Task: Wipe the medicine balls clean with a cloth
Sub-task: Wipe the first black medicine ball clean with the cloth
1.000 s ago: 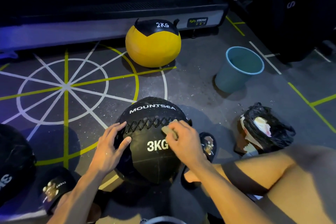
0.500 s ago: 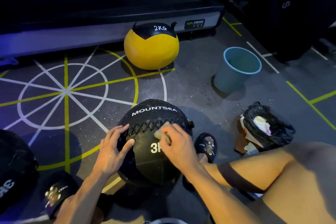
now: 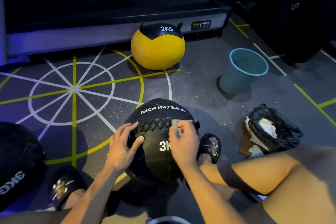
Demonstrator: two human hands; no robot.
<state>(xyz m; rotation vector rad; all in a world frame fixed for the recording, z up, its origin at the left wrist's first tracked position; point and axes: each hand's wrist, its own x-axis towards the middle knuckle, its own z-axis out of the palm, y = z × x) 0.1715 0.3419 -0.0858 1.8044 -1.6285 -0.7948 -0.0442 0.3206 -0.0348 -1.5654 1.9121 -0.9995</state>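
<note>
Black ball: 3KG, on floor under both hands, hardly shifted since earlier frame.
Left hand: fingers spread flat on ball, left of grip, holds nothing.
Right hand: pinches cloth, now up on lacing, was lower over the "3KG".
Cloth: small, pressed on seam.

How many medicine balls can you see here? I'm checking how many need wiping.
3. The black MOUNTSEA ball sits under both hands; the yellow 2KG ball lies beyond it by the treadmill; another black 3KG ball is cut off at the left edge. More may lie out of view.
</note>
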